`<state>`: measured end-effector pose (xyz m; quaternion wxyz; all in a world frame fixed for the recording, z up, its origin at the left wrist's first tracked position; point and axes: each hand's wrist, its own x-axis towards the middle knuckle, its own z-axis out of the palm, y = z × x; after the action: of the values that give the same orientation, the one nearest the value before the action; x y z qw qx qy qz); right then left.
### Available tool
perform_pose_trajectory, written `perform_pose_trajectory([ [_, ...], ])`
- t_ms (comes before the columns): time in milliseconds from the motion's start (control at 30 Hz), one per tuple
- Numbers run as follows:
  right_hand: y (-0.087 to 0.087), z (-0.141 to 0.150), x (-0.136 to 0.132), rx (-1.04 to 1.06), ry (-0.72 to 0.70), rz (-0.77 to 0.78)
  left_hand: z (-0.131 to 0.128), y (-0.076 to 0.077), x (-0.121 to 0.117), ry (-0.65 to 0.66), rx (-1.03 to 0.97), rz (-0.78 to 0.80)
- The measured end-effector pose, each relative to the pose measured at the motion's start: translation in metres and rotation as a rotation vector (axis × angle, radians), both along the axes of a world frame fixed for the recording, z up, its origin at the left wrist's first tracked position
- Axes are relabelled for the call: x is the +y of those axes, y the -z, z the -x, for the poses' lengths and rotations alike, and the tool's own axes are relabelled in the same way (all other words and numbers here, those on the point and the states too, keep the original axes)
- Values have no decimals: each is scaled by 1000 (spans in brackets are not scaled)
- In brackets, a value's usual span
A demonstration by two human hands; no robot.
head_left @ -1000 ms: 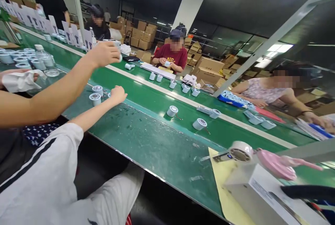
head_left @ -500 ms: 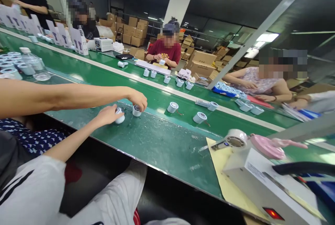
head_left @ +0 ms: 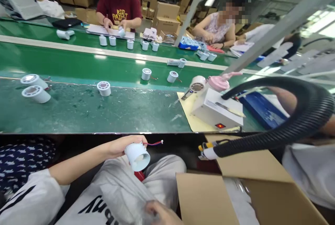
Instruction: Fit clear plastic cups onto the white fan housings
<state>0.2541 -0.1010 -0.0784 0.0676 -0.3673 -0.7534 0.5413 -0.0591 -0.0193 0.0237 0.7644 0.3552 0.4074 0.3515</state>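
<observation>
My left hand [head_left: 122, 145] is closed around a white cylindrical part [head_left: 137, 156] with a thin red wire sticking out to the right. It holds the part over my lap, just below the table's front edge. My right hand [head_left: 160, 213] shows only partly at the bottom edge, its fingers pinching a clear plastic bag [head_left: 123, 190] that lies across my lap. An open cardboard box [head_left: 209, 197] stands right beside that hand.
Loose white parts [head_left: 104, 88] lie on the green table [head_left: 131, 113]. Two more parts [head_left: 35, 94] lie at its left end. A white machine [head_left: 217, 108] sits on yellow paper. A black ribbed hose [head_left: 288, 127] arcs over the box. People work across the green conveyor [head_left: 78, 66].
The view has swung down towards my lap. My left hand has brought a white part from the table down over my lap. The bare arm from the left is gone; my right hand now shows.
</observation>
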Motion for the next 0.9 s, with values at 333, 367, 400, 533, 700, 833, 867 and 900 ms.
perform_pose_trajectory([
  [333,-2,38,-12,112,-17,318,-8,14,-3,60,94,123],
  [367,-10,34,-5,114,-34,269,-8,14,-1,72,121,113],
  [400,-19,30,3,126,-20,183,-9,15,1,93,151,96],
  [533,-52,23,40,100,153,-394,-13,20,6,226,342,-44],
  [700,-65,45,70,-85,191,-726,-19,14,1,299,705,-554],
  [833,-66,58,71,83,179,-416,-20,14,-2,221,713,-628],
  [867,-67,59,70,135,225,-340,-20,17,-1,190,685,-632],
  [900,-67,59,69,175,285,-280,-19,21,-1,164,664,-635],
])
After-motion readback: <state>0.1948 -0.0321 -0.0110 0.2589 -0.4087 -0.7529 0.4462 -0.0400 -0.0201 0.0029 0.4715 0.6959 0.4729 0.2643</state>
